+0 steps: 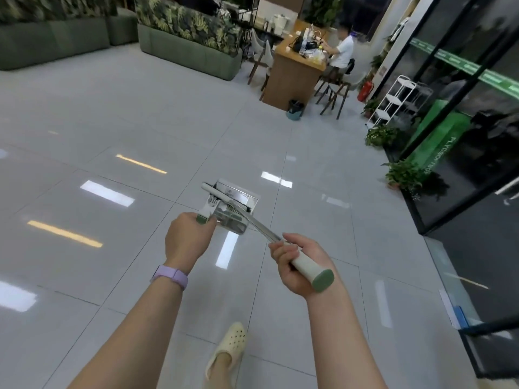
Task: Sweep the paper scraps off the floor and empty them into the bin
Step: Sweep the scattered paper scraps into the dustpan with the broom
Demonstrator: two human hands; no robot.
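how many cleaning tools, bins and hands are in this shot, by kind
hands: 2, left hand and right hand
broom: 1, broom gripped by the right hand
dustpan: 1, dustpan held by the left hand
bin: 1, bin beside the desk
total: 5

One broom [264, 228]; one dustpan [233, 203]; one bin [295, 109]; two hands [186, 238].

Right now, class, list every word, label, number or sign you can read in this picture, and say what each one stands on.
"PLYOSOFTBOX", or close to it, the last letters unsure: white capitals, seen rotated, on the slanted green box behind the glass wall on the right.
Pale lettering on the long green strip across the glass wall: too blurred to read.
Small sign beside the white wire shelf: too small to read.
Nothing else is readable.
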